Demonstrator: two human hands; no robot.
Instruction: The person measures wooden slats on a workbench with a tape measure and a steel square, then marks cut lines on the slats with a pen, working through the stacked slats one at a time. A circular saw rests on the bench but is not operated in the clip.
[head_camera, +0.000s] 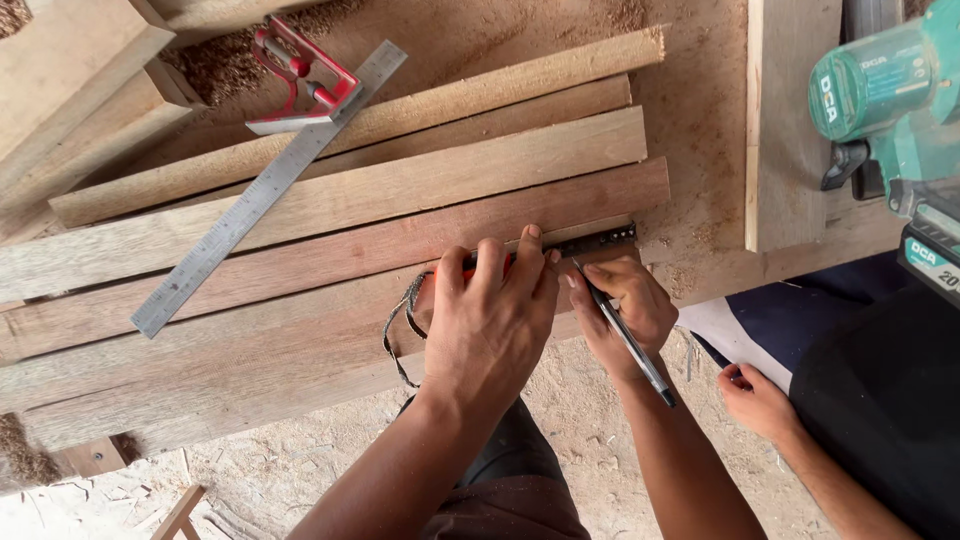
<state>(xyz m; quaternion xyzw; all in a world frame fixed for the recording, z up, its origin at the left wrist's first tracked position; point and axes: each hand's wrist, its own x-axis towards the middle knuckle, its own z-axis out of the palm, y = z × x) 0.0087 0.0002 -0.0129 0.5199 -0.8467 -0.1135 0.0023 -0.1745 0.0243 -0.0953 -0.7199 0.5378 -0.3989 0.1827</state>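
My left hand (490, 320) presses a tape measure (590, 243) with a red case and a dark strap onto a reddish wooden plank (300, 262). The black tape blade runs right along the plank's edge to its end. Beside it, my right hand (625, 310) grips a pen (628, 340) with its tip against the plank next to the blade. Several planks lie side by side on the bench.
A steel combination square (265, 185) with a red head (300, 75) lies across the planks at upper left. A green power saw (890, 110) sits at the right. Another person's hand (755, 400) rests at lower right. Sawdust covers the floor.
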